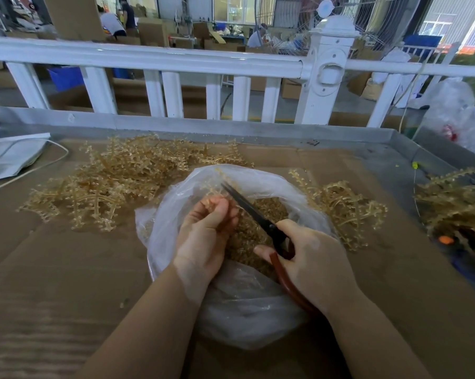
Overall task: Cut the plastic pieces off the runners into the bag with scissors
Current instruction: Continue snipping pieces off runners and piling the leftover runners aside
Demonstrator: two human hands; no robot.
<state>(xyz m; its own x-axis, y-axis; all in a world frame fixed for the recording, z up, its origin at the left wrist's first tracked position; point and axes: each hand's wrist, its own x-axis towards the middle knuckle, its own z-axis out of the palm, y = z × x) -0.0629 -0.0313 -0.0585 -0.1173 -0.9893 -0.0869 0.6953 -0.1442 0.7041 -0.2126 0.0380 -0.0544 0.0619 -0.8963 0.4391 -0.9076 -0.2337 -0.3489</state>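
On the table [67, 269], the clear bag [244, 305] sat at centre, amber pieces inside. Runners [105, 184] were heaped at ten o'clock. The left hand [203, 236] pinched what looked like a runner over the bag; the right hand [315, 263] gripped the scissors [247, 207], fingers curled round the red handles, blades pointing toward eleven.

Left hand [203, 231] curled, fingertips pinched together; right hand [310, 258] curled in a grip; both forearms angle inward.
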